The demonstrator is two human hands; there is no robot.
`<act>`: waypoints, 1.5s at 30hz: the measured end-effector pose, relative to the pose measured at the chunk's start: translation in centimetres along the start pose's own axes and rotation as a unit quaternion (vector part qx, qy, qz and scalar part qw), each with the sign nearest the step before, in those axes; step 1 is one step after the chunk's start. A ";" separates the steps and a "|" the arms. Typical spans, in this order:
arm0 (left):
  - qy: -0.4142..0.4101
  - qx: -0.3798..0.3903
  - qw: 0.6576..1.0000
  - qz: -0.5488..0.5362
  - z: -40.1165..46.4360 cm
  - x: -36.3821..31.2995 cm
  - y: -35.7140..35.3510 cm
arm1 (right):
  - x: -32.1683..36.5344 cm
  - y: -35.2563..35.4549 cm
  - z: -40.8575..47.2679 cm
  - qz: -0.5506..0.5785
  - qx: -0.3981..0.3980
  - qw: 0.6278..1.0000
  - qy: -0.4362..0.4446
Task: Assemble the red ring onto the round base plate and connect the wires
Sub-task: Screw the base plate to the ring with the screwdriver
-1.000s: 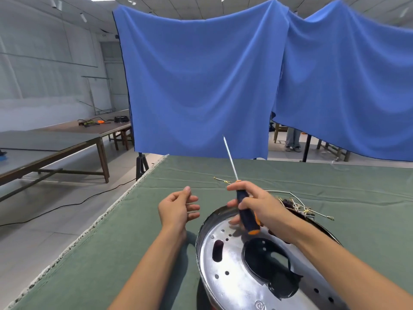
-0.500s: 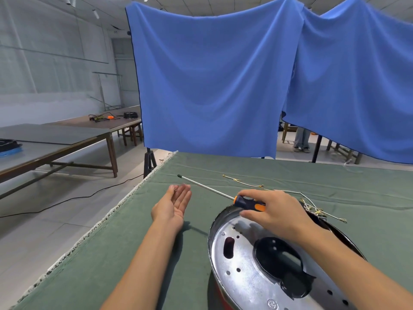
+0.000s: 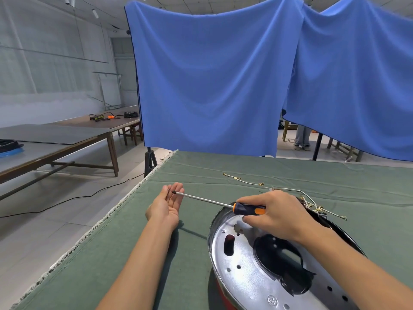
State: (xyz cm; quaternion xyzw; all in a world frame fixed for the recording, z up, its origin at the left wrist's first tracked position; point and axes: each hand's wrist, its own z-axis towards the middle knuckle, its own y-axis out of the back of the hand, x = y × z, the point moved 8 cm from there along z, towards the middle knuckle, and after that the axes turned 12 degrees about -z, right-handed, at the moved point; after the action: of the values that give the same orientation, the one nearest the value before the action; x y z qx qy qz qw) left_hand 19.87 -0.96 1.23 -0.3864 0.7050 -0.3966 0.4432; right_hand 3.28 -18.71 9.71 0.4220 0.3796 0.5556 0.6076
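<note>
Base plate [image 3: 252, 280]: stiff shiny metal, likely slippery, sharp-edged; best held by rim. Near table [image 3: 223, 166] edge, red ring [image 3: 223, 297] peeking beneath. Wires [image 3: 312, 203] behind: thin, springy. Right hand [image 3: 277, 214] gripping screwdriver [image 3: 223, 203]; left hand [image 3: 166, 204] flat, palm up.

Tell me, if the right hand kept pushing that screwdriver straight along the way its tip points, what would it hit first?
Most likely the left hand: the screwdriver in the right hand points at its open palm and fingers, tip nearly there, though depth is uncertain.
</note>
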 end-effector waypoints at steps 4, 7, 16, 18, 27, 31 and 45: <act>0.002 0.006 1.000 0.015 -0.3 0.5 -0.3 | -0.2 -0.1 0.0 0.009 0.003 1.000 -0.004; -0.003 0.008 1.000 0.022 -0.4 0.6 -0.4 | -0.2 -0.1 0.0 0.014 0.005 1.000 -0.009; 0.000 0.003 0.999 0.042 -0.5 0.6 -0.2 | -0.2 -0.2 0.0 0.026 0.028 0.999 -0.025; -0.006 0.002 0.999 0.048 -0.6 0.6 -0.2 | -0.1 -0.2 0.0 0.024 0.037 0.999 -0.028; -0.052 0.009 0.995 0.082 -0.8 0.7 -0.4 | -0.8 -1.3 -0.3 0.159 0.101 0.979 -0.085; -0.051 0.022 0.995 0.086 -1.0 1.0 -0.7 | -0.8 -2.0 -0.5 0.217 0.144 0.960 -0.100; 0.049 0.083 0.977 0.188 -4.6 6.5 -3.9 | -0.2 -1.0 -0.8 0.549 0.167 0.807 -0.138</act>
State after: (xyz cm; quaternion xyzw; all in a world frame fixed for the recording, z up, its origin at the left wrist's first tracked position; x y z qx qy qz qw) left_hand 14.37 -7.26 4.01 -0.1886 0.7503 -0.3818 0.5057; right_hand 2.92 -18.87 8.49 0.7276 0.0835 0.6601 0.1672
